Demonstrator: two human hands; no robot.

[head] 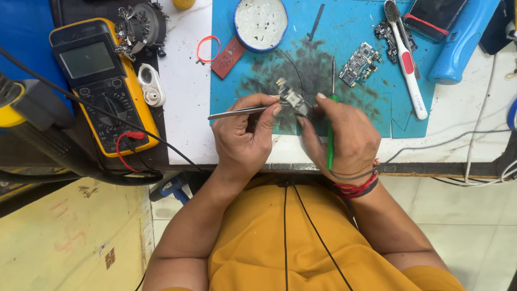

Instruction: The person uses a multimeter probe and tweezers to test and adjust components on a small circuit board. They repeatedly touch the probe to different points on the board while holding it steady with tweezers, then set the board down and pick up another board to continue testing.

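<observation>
Head view, looking down: a small grey metal-and-circuit part [293, 98] sits pinched between the fingertips of both hands, held just above the scorched middle of the blue-green work mat [237, 64]. Its long axis runs slantwise, from upper left down to lower right, and it lies straight ahead of both hands, at the gap where they meet. The left hand [245, 137] is closed around slim silver metal tweezers [237, 112], which lie nearly level with one end jutting left past the thumb and the other end meeting the part's left side. The right hand [344, 137] is wrapped on a thin green-handled tool with a dark metal shaft [330, 126]; the tool stands almost upright in the picture, shaft tip pointing away from the body, just right of the part. The right fingertips touch the part's lower right end, so this hand seems to carry it, while the left reaches it through the tweezers.

Farther out on the mat lie a small populated circuit board [358, 63], a round white tin with a blue rim [261, 21] and a white-and-red handled tool [409, 70]. To the left, off the mat, rests a yellow digital multimeter [102, 81] with red and black leads.
</observation>
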